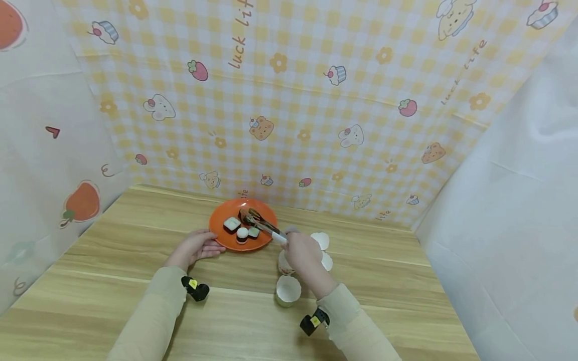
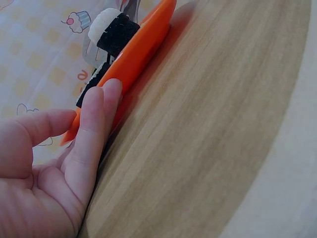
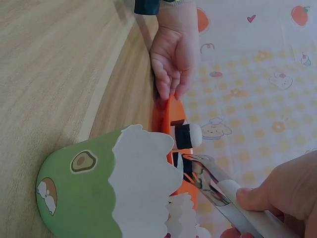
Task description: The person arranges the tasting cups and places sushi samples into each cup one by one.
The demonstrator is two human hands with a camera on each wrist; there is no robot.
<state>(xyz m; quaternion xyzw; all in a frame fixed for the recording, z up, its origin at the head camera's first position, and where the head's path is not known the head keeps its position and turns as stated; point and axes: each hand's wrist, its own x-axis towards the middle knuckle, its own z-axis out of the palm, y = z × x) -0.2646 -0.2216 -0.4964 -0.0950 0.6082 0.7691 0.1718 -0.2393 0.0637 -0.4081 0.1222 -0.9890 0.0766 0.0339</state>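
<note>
while resting on wood and pinched at one edge, round orange glossy plate [image 1: 221,214]: on the pale wood-grain table [image 1: 235,321], near the yellow-and-white checked cloth [image 1: 289,100]; probably light, stiff plastic, likely to slide if nudged; best held by the raised lip.

left hand [image 1: 198,245]: clamped on the plate's near-left rim, thumb above, fingers beneath; well apart from the other hand.

right hand [image 1: 305,250]: wrapped round the tongs' grips, thumb along one side.

silver metal tongs with smooth white handles [image 1: 278,237]: slanting down over the plate; shiny, hard, likely springy; best held on the white part, with a gentle squeeze.

dark-sided sushi-like piece [image 1: 241,216]: on the plate, at the tong tips; firm hold or mere contact, cannot tell.

square black-sided piece with white top [image 1: 232,223]: on the plate's left side; flat faces, good for a grip across opposite sides.

round black-banded piece with domed white top [image 1: 242,232]: at the plate's near side; probably light, perhaps slippery on the dome; better taken at the textured band.

small pale-green-topped piece [image 1: 254,232]: just beside the domed one; little to grip, so easy to tip.

green paper-looking cup with scalloped white lip [image 3: 99,198]: nearest the person, avocado and hamster prints; thin-walled, probably easy to dent or knock over.

white scalloped paper-looking cups [image 1: 321,240]: around the right hand, partly hidden.
</note>
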